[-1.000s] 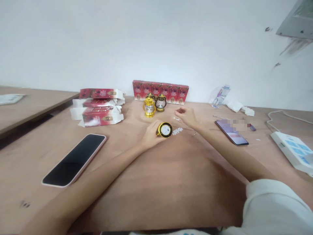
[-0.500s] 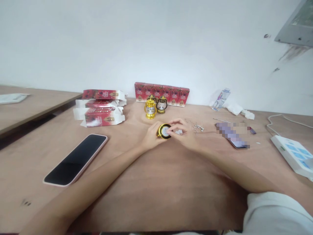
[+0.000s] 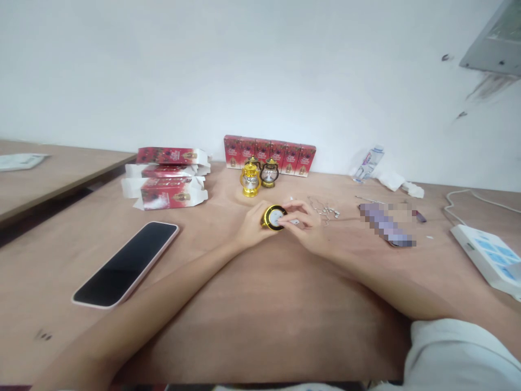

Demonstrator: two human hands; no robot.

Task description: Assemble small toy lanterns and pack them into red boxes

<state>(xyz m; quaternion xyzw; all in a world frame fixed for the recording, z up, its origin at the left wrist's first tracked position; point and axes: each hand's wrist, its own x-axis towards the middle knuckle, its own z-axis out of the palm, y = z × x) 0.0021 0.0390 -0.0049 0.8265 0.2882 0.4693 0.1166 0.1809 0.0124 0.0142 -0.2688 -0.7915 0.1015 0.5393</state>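
My left hand (image 3: 251, 227) is wrapped round a small gold toy lantern (image 3: 273, 216) lying on its side, its round base turned toward me. My right hand (image 3: 304, 221) is pinched at that base, its fingertips pressed on it; something small and white shows between them, too small to name. Behind the hands, a gold lantern (image 3: 249, 180) and a dark lantern (image 3: 269, 172) stand upright. Several small metal bits (image 3: 328, 209) lie just right of my right hand.
A row of red boxes (image 3: 269, 154) stands against the wall. Flattened red-and-white cartons (image 3: 165, 178) are stacked at the left. A pink-cased phone (image 3: 126, 264) lies front left, a second phone (image 3: 386, 230) at right, and a white box (image 3: 488, 254) far right.
My right hand came back from the far side of the table to the lantern's base and closed on it. The left hand kept hold of the lantern.
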